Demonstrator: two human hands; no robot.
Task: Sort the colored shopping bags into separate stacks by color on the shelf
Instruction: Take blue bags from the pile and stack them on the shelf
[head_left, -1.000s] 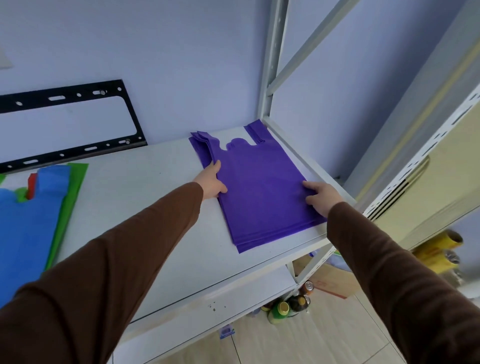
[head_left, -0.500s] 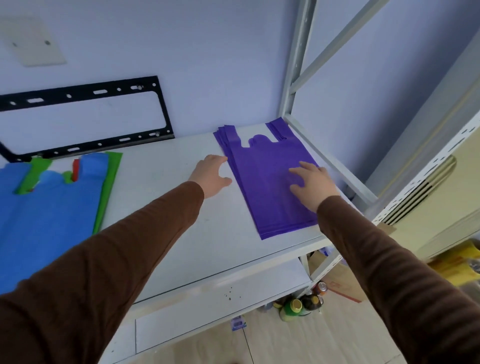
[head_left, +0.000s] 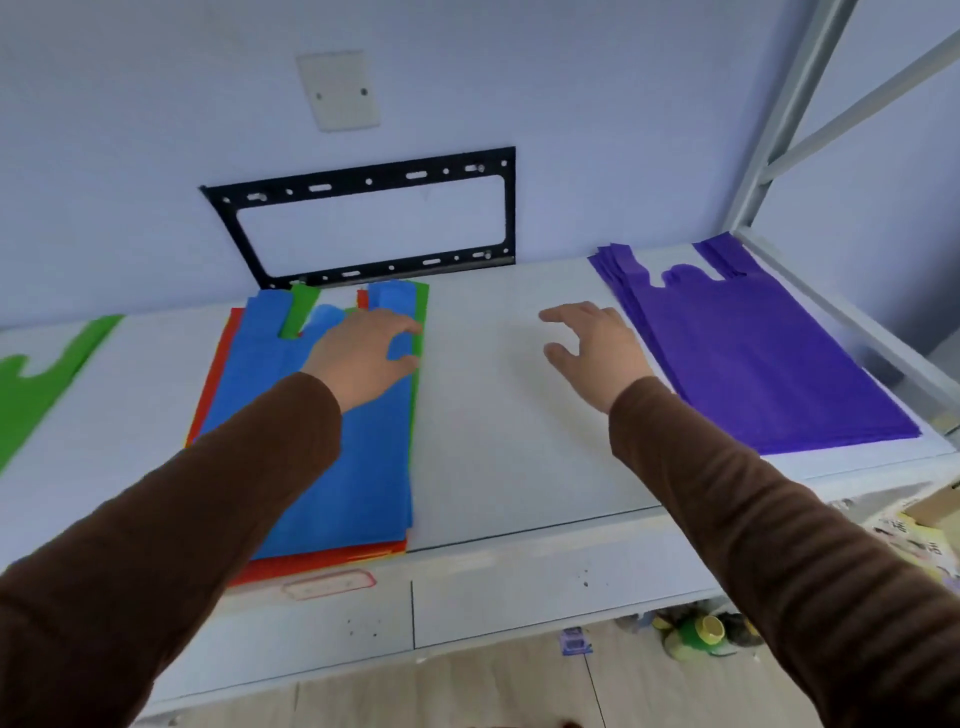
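Left hand (head_left: 363, 353) spread open over the blue bag (head_left: 322, 441); right hand (head_left: 597, 348) open, empty, left of the purple stack (head_left: 769, 353).

White shelf (head_left: 509, 441) (bag stacks (head_left: 332, 467) atop).

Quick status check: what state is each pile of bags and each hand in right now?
Purple bags: flat, one colour only, stacked at the shelf's right end.
Mixed pile: unsorted; blue on top, red and green edges showing underneath.
Green bag: flat at the far left, partly out of frame.
Left hand: open, on the mixed pile's top blue bag.
Right hand: open, empty, over bare shelf.
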